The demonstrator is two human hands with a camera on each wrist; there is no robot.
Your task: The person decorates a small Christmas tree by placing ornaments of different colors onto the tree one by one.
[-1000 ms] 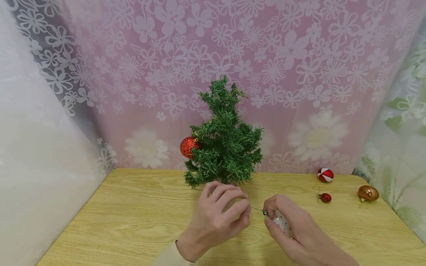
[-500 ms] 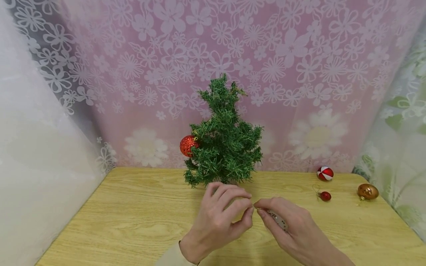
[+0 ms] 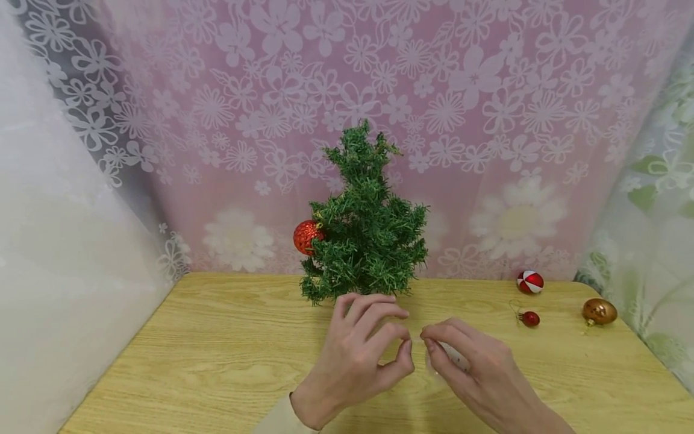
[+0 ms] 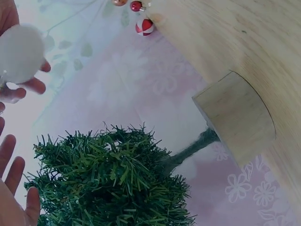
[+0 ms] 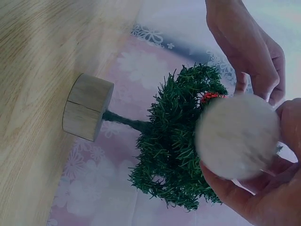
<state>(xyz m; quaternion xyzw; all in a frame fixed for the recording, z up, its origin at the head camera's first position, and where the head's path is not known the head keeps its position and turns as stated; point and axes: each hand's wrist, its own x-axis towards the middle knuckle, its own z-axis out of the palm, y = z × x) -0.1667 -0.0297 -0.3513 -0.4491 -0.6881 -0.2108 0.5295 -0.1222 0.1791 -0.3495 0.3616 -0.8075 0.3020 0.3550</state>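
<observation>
My right hand (image 3: 477, 367) pinches thumb and index finger together at the top of a white, speckled Christmas bauble (image 3: 456, 357), which shows below and behind the fingers. Blurred in the right wrist view, the same bauble (image 5: 239, 136) looks round and pale. My left hand (image 3: 358, 355) faces it a short gap away, thumb and index tips meeting at the bauble's thin hanging string, which is barely visible; the other fingers are spread. Behind both hands stands a small green artificial Christmas tree (image 3: 368, 235), with a red glittery bauble (image 3: 308, 237) hanging on its left side.
A round wooden base (image 4: 237, 117) carries the tree on the wooden table (image 3: 217, 337). Toward the table's right end lie a red-and-white bauble (image 3: 530, 281), a small dark red bauble (image 3: 529, 319) and a gold bauble (image 3: 599, 311). Flowered curtains (image 3: 347, 72) surround the table.
The hands came together at the string, then parted slightly. The right fingers shifted left and up onto the bauble's top, and the bauble now sits lower beneath them. The tree stays put.
</observation>
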